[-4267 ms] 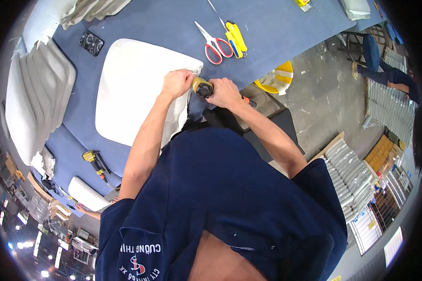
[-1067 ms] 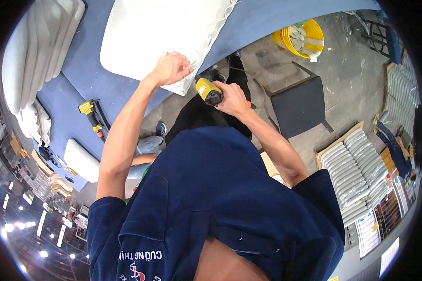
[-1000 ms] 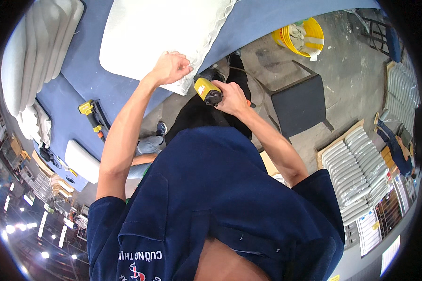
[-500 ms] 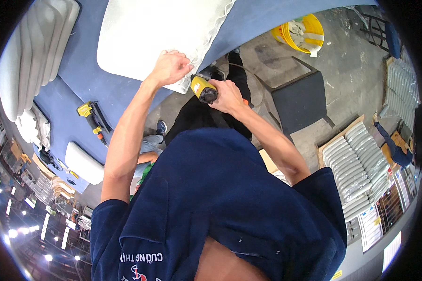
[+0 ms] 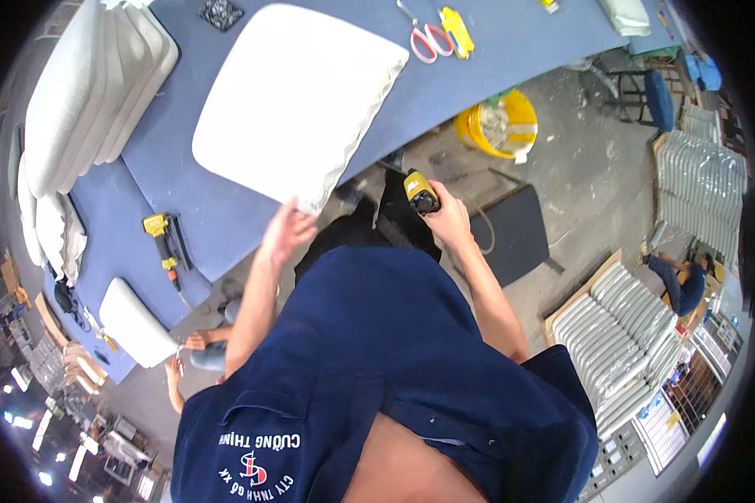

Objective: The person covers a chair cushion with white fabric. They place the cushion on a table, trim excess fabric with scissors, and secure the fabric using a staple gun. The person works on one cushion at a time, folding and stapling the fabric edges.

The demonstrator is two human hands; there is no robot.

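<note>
Head view: left hand (image 5: pixel 287 230) open, fingers spread, just off the near corner of white cushion (image 5: pixel 298 101) lying flat on blue table (image 5: pixel 445 92), apparently to steady it. Right hand (image 5: pixel 450 220) wrapped tight around yellow stapler (image 5: pixel 420 192), held below table edge, nose toward cushion. Scissors (image 5: pixel 426 37) well apart, across table.

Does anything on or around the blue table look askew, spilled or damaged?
Only slightly: the white cushion lies askew, its near corner poking past the blue table edge by the left hand. The right hand grips a yellow tool. Nothing spilled or damaged.
</note>
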